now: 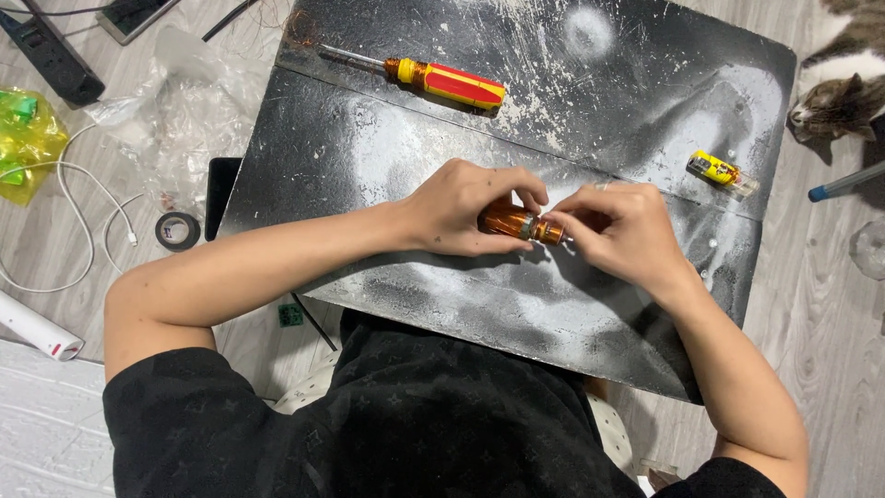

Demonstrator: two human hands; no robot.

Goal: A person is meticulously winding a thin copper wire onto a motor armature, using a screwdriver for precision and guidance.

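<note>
My left hand grips the amber translucent handle of a small screwdriver held level just above the black board. My right hand pinches the tool's metal collar end, fingers curled over it so the tip is hidden. A second screwdriver with a red and yellow handle lies on the far side of the board, its shaft pointing left. A small yellow part lies on the board to the right of my hands.
The board is scuffed with white paint. On the floor to the left lie a roll of black tape, white cables, crumpled clear plastic, a power strip and a yellow-green bag. A cat lies at top right.
</note>
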